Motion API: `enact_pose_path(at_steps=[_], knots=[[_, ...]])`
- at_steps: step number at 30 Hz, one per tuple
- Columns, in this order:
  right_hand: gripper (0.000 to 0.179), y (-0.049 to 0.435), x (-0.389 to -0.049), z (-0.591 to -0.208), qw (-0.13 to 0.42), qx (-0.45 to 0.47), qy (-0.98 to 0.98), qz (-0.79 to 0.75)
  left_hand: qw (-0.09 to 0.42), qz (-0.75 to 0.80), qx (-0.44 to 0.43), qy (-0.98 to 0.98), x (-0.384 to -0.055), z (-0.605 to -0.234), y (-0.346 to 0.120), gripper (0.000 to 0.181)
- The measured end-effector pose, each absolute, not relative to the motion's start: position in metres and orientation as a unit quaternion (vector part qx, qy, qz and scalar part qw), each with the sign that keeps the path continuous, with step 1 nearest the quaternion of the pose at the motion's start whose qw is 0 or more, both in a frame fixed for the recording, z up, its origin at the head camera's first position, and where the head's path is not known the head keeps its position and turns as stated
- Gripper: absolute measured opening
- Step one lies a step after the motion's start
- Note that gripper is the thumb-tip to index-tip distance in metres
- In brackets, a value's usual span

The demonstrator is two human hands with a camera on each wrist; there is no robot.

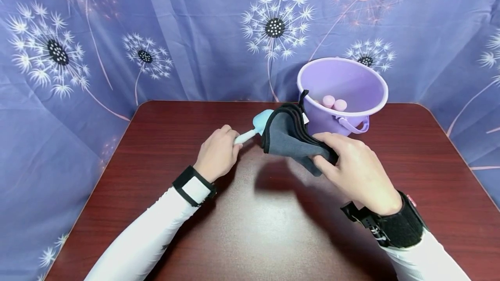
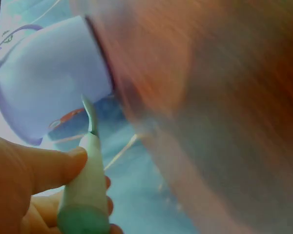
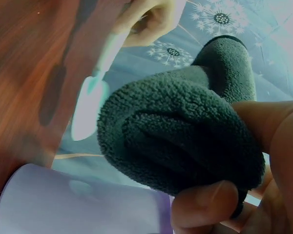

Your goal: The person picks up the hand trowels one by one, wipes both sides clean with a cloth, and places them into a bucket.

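Note:
My left hand [image 1: 218, 153] grips the pale handle of a small light-blue toy shovel [image 1: 261, 119], its blade pointing toward the bucket. In the left wrist view the thumb lies along the shovel's handle [image 2: 83, 187], and the thin curved blade shows edge-on. A folded dark grey cloth [image 1: 287, 135] with black edging is pinched between the thumb and fingers of my right hand [image 1: 359, 172], held above the table. The cloth [image 3: 171, 131] shows its fuzzy folds in the right wrist view. It overlaps part of the blade and the bucket's lower left side in the head view.
A purple bucket [image 1: 312, 116] with a handle stands at the back right of the dark red wooden table [image 1: 175, 120]. Pink rounded pieces [image 1: 334, 102] show inside it. Behind the table hangs a blue curtain [image 1: 211, 34] with a dandelion print.

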State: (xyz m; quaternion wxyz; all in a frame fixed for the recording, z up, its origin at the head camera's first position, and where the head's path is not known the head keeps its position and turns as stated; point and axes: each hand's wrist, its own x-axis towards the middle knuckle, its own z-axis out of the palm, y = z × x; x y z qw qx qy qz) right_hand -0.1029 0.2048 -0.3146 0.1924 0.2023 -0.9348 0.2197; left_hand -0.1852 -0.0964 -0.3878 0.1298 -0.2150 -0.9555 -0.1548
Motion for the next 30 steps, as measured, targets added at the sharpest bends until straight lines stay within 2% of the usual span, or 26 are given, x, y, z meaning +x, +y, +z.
enact_pose_path(at_steps=[6, 11, 21, 30], knots=[[0.030, 0.206, -0.104, -0.312, 0.240, 0.203, -0.920, 0.233, 0.246, -0.159, -0.245, -0.924, -0.173, -0.372, -0.114, 0.020], [0.033, 0.205, -0.103, -0.312, 0.309, 0.205, -0.899, 0.234, 0.301, -0.154, -0.256, -0.906, -0.159, -0.354, -0.121, 0.023], [0.034, 0.201, -0.102, -0.313, 0.397, 0.234, -0.869, 0.183, 0.346, -0.127, -0.305, -0.878, -0.134, -0.339, -0.111, 0.023], [0.035, 0.188, -0.102, -0.318, 0.415, 0.272, -0.856, 0.144, 0.355, -0.141, -0.348, -0.856, -0.119, -0.336, -0.097, 0.027]])
